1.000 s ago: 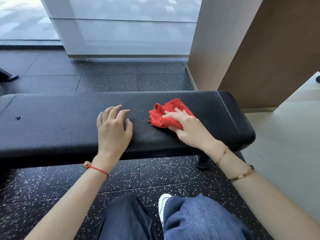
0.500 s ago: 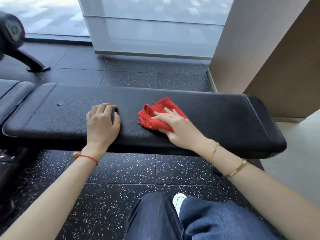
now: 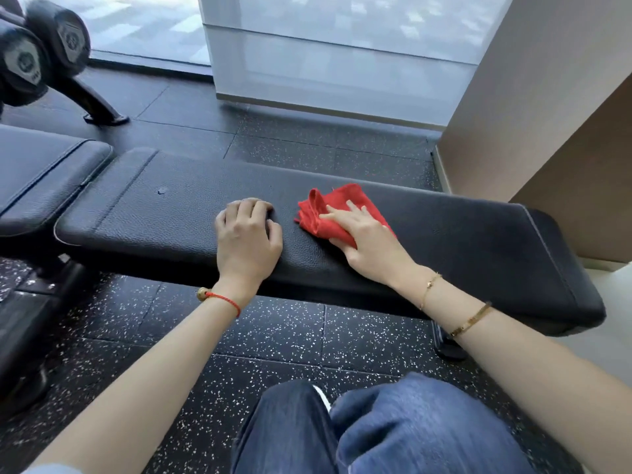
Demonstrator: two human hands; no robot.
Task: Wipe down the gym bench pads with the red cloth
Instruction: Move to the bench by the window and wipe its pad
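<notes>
A long black leather bench pad (image 3: 461,241) stretches across the middle of the view. A second, shorter black pad (image 3: 37,165) adjoins it at the left. The crumpled red cloth (image 3: 337,203) lies on the long pad near its middle. My right hand (image 3: 366,239) presses flat on the cloth, fingers spread over it. My left hand (image 3: 248,239) rests on the pad just left of the cloth, fingers curled under, holding nothing. A small nick (image 3: 160,190) marks the pad's left part.
Black dumbbells (image 3: 37,53) on a rack stand at the far left. A beige wall corner (image 3: 533,107) rises behind the pad's right end. A frosted glass panel (image 3: 342,53) stands behind. My knees in blue jeans (image 3: 393,429) are below, over speckled rubber floor (image 3: 273,336).
My right hand and the red cloth have slid left along the pad. My left hand has also moved left and curled its fingers. The view has turned left, revealing the second pad and dumbbells.
</notes>
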